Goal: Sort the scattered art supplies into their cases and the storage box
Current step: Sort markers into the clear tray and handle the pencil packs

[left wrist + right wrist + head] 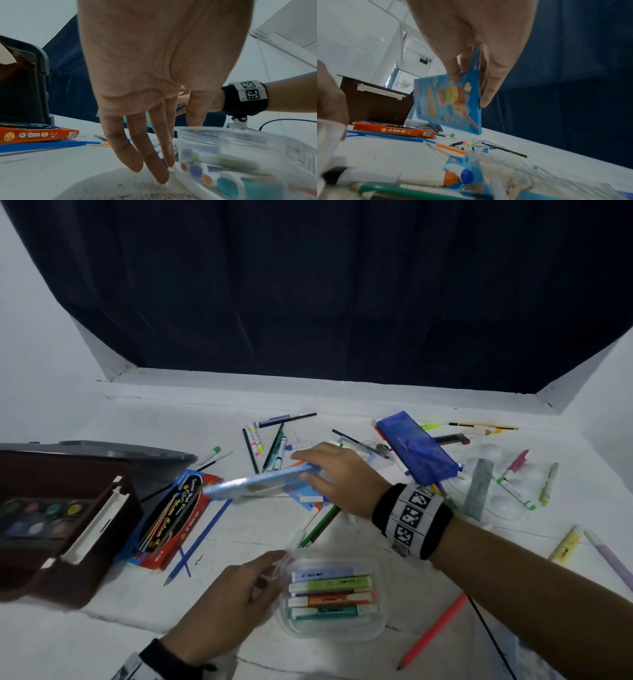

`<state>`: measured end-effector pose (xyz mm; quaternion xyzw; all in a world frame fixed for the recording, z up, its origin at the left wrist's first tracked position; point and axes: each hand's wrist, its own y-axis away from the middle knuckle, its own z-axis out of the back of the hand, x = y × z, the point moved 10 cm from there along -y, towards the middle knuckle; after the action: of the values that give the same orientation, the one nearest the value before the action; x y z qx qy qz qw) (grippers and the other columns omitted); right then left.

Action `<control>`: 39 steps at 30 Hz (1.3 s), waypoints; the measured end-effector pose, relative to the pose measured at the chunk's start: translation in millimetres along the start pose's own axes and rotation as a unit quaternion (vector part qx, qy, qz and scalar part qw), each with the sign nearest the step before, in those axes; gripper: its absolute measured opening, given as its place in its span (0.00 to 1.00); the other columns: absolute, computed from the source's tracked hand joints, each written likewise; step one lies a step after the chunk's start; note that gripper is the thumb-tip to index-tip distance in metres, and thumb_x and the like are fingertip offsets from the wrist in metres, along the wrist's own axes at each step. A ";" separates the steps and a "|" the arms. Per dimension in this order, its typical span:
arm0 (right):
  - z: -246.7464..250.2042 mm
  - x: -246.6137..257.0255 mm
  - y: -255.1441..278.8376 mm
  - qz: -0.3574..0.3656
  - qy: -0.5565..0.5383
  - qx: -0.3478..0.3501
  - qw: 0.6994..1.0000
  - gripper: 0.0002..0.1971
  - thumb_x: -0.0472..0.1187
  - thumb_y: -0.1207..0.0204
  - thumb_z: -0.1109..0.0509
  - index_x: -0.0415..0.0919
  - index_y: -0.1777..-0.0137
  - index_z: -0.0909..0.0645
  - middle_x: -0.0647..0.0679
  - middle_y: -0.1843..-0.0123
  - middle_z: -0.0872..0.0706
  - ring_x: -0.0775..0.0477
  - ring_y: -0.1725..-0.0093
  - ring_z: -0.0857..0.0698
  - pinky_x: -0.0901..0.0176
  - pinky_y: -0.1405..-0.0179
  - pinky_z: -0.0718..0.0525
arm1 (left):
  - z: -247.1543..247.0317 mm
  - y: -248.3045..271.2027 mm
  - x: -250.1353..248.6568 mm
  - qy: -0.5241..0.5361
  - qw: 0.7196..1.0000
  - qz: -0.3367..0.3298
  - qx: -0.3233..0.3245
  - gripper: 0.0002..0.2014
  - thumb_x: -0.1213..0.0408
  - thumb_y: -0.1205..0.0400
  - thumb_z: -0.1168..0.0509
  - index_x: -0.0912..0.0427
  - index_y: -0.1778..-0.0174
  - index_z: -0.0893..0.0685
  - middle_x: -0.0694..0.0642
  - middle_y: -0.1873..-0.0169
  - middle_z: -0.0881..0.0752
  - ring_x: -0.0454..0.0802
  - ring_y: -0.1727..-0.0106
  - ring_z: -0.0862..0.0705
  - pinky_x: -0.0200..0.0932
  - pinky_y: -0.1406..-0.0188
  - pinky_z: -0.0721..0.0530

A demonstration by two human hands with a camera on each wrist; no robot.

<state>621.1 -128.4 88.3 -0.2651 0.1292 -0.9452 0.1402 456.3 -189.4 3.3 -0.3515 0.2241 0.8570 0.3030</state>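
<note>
Nearest the person, the left hand (230, 599) lies low over the white table (102, 642) with its fingers straight and relaxed, their tips touching the left edge of a clear plastic case (373, 625); it grips nothing. Inside that case several highlighters (330, 594) lie side by side in purple, green, orange and teal. A pink pencil (433, 633) lies on the table just right of the case, and a blue pencil (198, 542) lies to its left. Farther left sits the brown storage box (68, 570), open, with a watercolour palette (41, 517) inside and a white latch on its side; a red-and-blue brush pack (171, 518) lies flat beside it. Above the middle of the table the right hand (337, 477) grips a light-blue flat crayon box (253, 486) by one end, thumb on one face and fingers on the other, holding it off the surface and roughly level, pointing toward the storage box. Beneath and beyond it, loose markers and pencils (270, 446) lie scattered. To the right rests a blue zip pouch (416, 451), with more pens and a clear paint palette (507, 487) around it. A dark blue curtain (325, 285) hangs behind the table.
</note>
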 end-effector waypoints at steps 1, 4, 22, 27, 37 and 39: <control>-11.8 -2.9 -0.5 -0.009 -0.002 0.046 0.999 0.19 0.47 0.15 0.36 0.48 0.25 0.24 0.46 0.32 0.18 0.47 0.34 0.21 0.52 0.32 0.23 | -0.2 -0.1 -0.5 -0.007 1.000 0.000 0.001 0.14 0.46 0.14 0.39 0.27 0.33 0.25 0.26 0.50 0.13 0.28 0.50 0.13 0.31 0.50 0.14; -29.1 -13.8 12.0 -0.041 0.029 0.124 0.991 0.23 0.52 0.15 0.37 0.52 0.21 0.27 0.48 0.22 0.25 0.48 0.24 0.27 0.48 0.25 0.28 | 0.7 -1.0 -3.6 -0.030 1.000 -0.004 -0.004 0.13 0.47 0.14 0.38 0.26 0.34 0.27 0.24 0.53 0.16 0.26 0.50 0.15 0.29 0.52 0.15; 21.0 -130.1 145.1 -0.216 0.217 0.175 0.936 0.17 0.43 0.20 0.33 0.53 0.32 0.20 0.53 0.36 0.19 0.49 0.35 0.23 0.48 0.37 0.20 | -3.9 -21.8 -1.1 -0.016 0.999 -0.017 0.023 0.19 0.60 0.14 0.34 0.28 0.34 0.22 0.31 0.50 0.12 0.37 0.51 0.11 0.44 0.53 0.09; 12.1 -128.0 135.5 -0.199 0.268 0.194 0.922 0.15 0.44 0.16 0.38 0.51 0.31 0.22 0.49 0.37 0.22 0.44 0.36 0.24 0.45 0.40 0.20 | -4.1 -22.1 1.7 -0.020 1.000 -0.007 0.016 0.20 0.62 0.14 0.33 0.27 0.37 0.24 0.30 0.52 0.13 0.34 0.53 0.12 0.38 0.57 0.12; 9.5 -117.8 128.8 -0.167 0.292 0.241 0.910 0.12 0.33 0.19 0.37 0.51 0.41 0.26 0.50 0.44 0.18 0.44 0.39 0.23 0.41 0.38 0.26 | 0.3 -23.8 -1.9 0.059 0.998 0.002 -0.004 0.17 0.62 0.19 0.28 0.33 0.41 0.17 0.45 0.50 0.11 0.46 0.51 0.09 0.42 0.62 0.10; 13.5 -109.1 126.4 -0.154 0.285 0.202 0.924 0.14 0.32 0.19 0.39 0.52 0.40 0.28 0.51 0.46 0.18 0.45 0.42 0.21 0.43 0.39 0.25 | -3.4 -26.0 -2.6 0.061 0.998 -0.007 0.000 0.18 0.62 0.19 0.28 0.33 0.40 0.17 0.44 0.49 0.11 0.46 0.51 0.09 0.47 0.57 0.08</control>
<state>742.7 -211.5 8.5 0.0331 -0.0725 -0.9968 0.0003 477.0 -173.7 -1.5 -0.4052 0.2396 0.8317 0.2945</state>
